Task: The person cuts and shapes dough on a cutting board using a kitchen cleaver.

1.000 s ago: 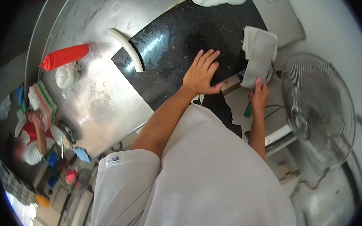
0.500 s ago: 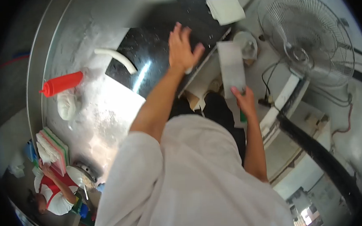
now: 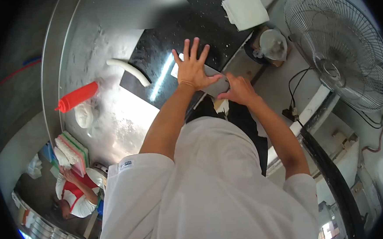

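Observation:
My right hand [image 3: 241, 90] is closed around the near end of a cleaver [image 3: 216, 86] with a broad, rectangular grey blade. The blade lies flat, or nearly so, over the near edge of a black board [image 3: 152, 56]. On top of it my left hand [image 3: 191, 70] is spread with fingers apart, hiding its middle. A pale corner of the blade shows to the left of that palm. Left of the hands, a curved white rope that looks like dough [image 3: 129, 71] rests partly on the board and partly on the metal table [image 3: 117, 119].
A red squeeze bottle [image 3: 78, 96] and a white bagged lump [image 3: 85, 115] are at left. A folded white cloth [image 3: 245, 12] lies at the board's far right. A standing fan [image 3: 336, 49] is on the right. A co-worker in a red apron [image 3: 79, 187] handles stacked coloured boards [image 3: 73, 154].
My right hand has brought the cleaver leftward from beside the table onto the board. My left hand has come down slightly and now lies spread over the blade.

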A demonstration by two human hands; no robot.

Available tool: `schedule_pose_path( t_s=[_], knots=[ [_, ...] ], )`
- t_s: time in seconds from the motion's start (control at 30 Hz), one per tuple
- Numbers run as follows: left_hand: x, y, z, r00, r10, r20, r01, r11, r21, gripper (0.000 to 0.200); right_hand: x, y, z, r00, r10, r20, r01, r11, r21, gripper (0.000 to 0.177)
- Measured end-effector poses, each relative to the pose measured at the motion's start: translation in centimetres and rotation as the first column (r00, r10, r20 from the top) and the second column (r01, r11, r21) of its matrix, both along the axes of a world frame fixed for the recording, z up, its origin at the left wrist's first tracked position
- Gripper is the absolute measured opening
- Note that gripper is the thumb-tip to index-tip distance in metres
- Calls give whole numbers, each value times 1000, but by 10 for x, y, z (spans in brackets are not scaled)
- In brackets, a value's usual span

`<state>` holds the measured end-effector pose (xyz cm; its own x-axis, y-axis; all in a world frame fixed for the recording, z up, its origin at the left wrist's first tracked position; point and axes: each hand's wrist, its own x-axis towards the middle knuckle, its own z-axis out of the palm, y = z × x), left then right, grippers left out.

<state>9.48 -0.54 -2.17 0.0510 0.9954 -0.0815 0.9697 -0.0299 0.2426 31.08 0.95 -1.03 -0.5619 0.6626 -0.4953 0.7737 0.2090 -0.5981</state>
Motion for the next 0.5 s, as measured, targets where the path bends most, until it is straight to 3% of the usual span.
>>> schedule_pose_path(
  t_s=[0.23,0.3,0.37,0.43,0.5],
  knots=[
    [-12,68,-8,994,-96,-53,102,986,131,111,-12,48,12,999,-8,35,3,992,129,75],
    [-18,90,-8,982,-174,-74,183,971,154,109,-20,39,4,993,-106,-45,113,977,181,77],
    [-22,77,-10,952,-295,-81,303,946,118,112,-23,13,16,982,-181,-56,187,974,128,80],
    [-21,37,-10,938,-345,33,341,936,89,116,-19,-27,9,973,-222,-56,223,975,9,80],
    [-6,28,-8,934,-358,2,358,933,-25,119,-4,-43,-16,970,-217,-114,222,975,32,82]
  ],
)
